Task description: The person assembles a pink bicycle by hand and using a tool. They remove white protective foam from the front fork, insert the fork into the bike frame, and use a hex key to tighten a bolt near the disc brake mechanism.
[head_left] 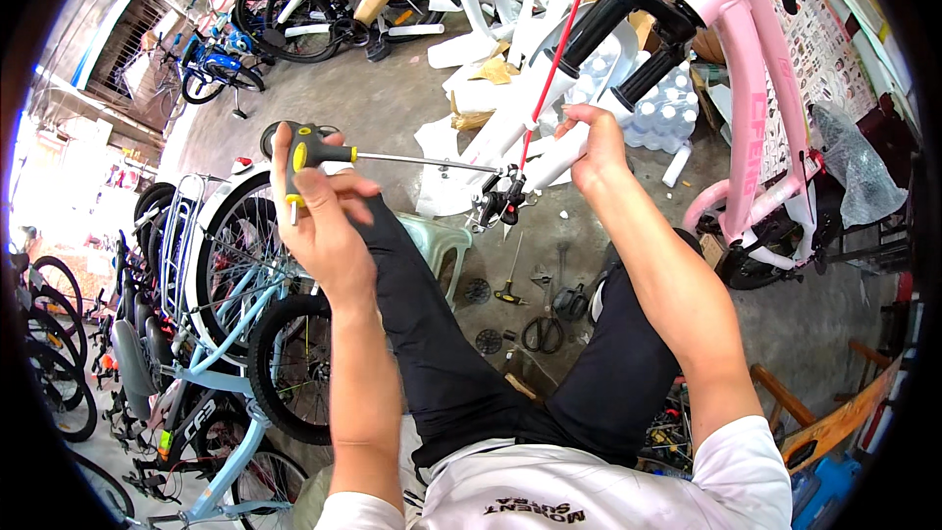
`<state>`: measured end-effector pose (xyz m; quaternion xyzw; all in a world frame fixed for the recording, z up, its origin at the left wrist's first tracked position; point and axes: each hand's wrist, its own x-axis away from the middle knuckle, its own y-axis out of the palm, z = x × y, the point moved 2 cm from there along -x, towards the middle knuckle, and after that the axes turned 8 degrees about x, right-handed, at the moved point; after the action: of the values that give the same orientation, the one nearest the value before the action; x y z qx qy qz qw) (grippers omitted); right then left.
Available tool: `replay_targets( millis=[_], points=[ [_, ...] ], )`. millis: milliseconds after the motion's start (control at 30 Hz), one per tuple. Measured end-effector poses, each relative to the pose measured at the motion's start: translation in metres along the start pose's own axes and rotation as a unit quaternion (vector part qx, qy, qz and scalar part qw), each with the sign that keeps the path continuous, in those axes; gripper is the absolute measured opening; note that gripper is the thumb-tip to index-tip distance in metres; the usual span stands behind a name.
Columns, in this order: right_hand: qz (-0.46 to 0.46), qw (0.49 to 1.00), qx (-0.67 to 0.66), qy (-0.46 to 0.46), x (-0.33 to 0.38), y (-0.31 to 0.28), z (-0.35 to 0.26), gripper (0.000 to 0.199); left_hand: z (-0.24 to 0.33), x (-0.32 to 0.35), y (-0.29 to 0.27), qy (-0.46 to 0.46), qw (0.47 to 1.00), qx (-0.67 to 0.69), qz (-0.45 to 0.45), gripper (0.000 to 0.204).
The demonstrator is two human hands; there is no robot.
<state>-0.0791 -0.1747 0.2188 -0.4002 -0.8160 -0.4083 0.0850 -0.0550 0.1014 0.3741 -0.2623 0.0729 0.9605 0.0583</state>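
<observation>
My left hand has its fingers loosely round a black and yellow T-handle hex key. The key's long steel shaft points right, its tip at a black disc brake caliper by the lower end of a white fork leg. A red brake cable runs down to that caliper. My right hand grips the other white fork leg, whose upper tube is black. The fork belongs to a pink bicycle frame, tilted at the upper right. No wheel sits between the fork legs.
Below the caliper, a second T-handle tool, scissors and other tools lie on the floor. A pale green plastic stool stands beside my left leg. A light blue bicycle and several others crowd the left. White packaging and bottle packs lie ahead.
</observation>
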Motion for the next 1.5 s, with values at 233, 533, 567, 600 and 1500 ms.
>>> replay_targets(
  millis=[233,533,567,600,1500],
  points=[
    [0.006,1.0,-0.003,0.004,0.004,0.0,-0.006,0.014,-0.008,-0.005,0.011,-0.246,0.733,0.632,-0.05,0.051],
    [0.002,1.0,0.024,-0.004,0.002,-0.001,-0.001,0.013,0.017,-0.048,-0.027,-0.281,0.895,0.193,-0.288,0.057],
    [0.001,1.0,0.022,-0.004,0.001,-0.002,-0.002,0.013,0.021,-0.05,-0.025,-0.224,0.924,0.071,-0.301,0.053],
    [0.0,1.0,0.02,-0.004,0.0,-0.004,-0.002,0.013,0.027,-0.052,-0.02,-0.162,0.936,-0.051,-0.309,0.049],
    [0.004,1.0,0.027,0.001,0.004,0.001,-0.004,0.013,0.024,-0.037,-0.023,-0.322,0.876,0.273,-0.235,0.047]
  ],
)
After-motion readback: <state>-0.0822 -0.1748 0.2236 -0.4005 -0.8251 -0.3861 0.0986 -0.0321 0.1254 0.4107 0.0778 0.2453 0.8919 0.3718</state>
